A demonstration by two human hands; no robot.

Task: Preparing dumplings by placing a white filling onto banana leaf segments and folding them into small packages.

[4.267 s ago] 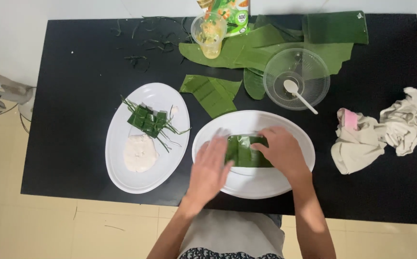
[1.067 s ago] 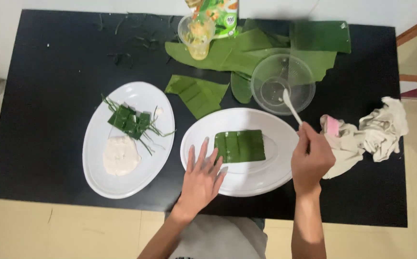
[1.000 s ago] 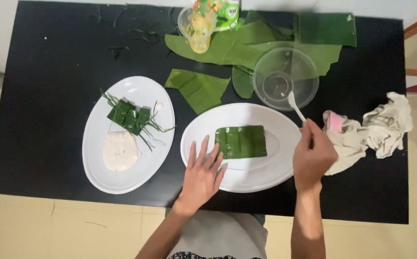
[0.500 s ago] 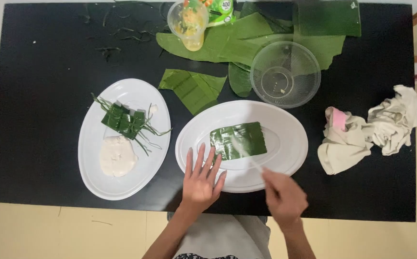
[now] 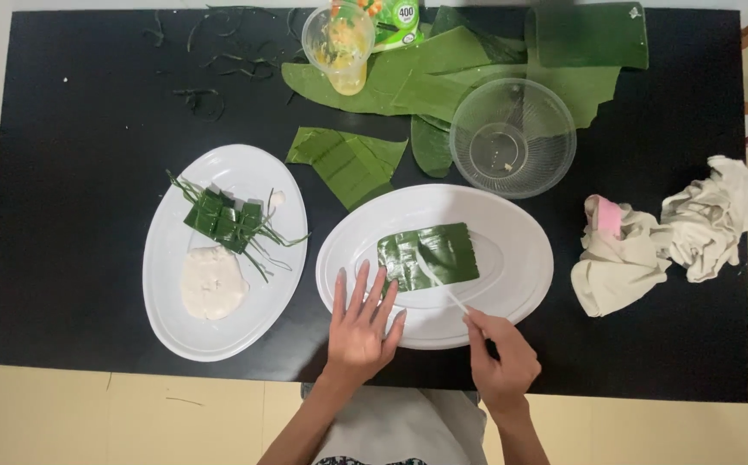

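Observation:
A rectangular piece of green banana leaf (image 5: 428, 255) lies flat in the middle of a white oval plate (image 5: 512, 284). My left hand (image 5: 362, 328) rests flat with fingers spread on the plate's near left rim, fingertips just short of the leaf. My right hand (image 5: 501, 360) grips a white plastic spoon (image 5: 439, 283) by its handle, and the spoon's bowl lies on the leaf.
A second white plate (image 5: 172, 250) on the left holds small folded leaf parcels (image 5: 222, 219) and a lump of white dough (image 5: 210, 282). Behind are a clear empty bowl (image 5: 513, 137), loose banana leaves (image 5: 348, 162), a plastic cup (image 5: 340, 46) and crumpled cloths (image 5: 667, 235) on the black table (image 5: 73, 172).
My right hand took the spoon from the clear bowl, brought it back to the near side of the plate and laid its tip on the leaf. The left hand stayed put.

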